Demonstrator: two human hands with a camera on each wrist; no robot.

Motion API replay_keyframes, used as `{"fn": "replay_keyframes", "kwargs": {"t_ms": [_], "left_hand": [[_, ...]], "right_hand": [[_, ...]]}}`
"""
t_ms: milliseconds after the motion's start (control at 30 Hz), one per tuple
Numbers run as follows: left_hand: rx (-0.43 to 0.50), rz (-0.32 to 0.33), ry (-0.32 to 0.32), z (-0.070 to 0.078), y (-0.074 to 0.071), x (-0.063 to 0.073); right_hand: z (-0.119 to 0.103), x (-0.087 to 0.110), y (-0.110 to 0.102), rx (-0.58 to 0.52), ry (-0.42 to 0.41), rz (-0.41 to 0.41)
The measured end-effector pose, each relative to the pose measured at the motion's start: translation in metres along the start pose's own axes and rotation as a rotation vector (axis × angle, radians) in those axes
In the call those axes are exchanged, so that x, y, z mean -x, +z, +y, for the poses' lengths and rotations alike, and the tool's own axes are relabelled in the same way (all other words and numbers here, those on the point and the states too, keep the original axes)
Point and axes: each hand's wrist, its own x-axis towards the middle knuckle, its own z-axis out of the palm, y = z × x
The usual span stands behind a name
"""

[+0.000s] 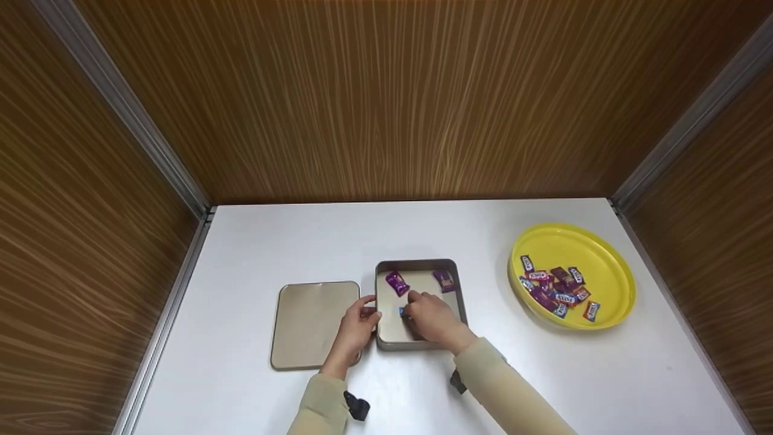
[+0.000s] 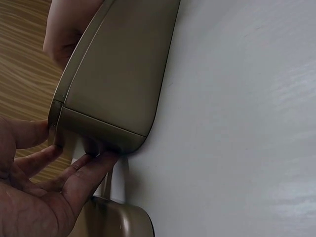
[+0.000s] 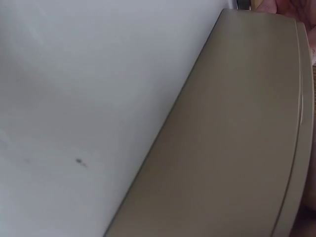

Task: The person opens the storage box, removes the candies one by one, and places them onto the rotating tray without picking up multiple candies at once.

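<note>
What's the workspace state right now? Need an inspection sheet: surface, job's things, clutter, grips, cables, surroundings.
Surface: white table, a small dark speck in the right wrist view.
Job's things: open beige tin holding two purple candies; its lid lies flat to its left; yellow plate of wrapped candies at right.
Clutter: nothing seen.
Grips: left hand touches the tin's left wall with straight fingers; right hand is inside the tin, a blue-wrapped candy at its fingertips, hold unclear.
Cables: nothing seen; dark wrist mounts only.
Surroundings: wood-grain walls on three sides.
</note>
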Motion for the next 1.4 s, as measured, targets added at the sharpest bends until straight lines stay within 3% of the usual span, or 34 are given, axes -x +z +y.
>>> {"fn": "replay_keyframes", "kwargs": {"t_ms": [400, 900, 1400], "left_hand": [[0.004, 0.002, -0.005, 0.0, 0.0, 0.0], [-0.017, 0.006, -0.045, 0.0, 0.001, -0.001], [0.002, -0.005, -0.047, 0.001, 0.0, 0.0]], "right_hand": [[0.003, 0.002, 0.002, 0.011, -0.008, 0.017], [0.01, 0.009, -0.004, -0.124, 0.036, -0.021], [0.018, 0.022, -0.024, -0.26, 0.163, 0.004]]}}
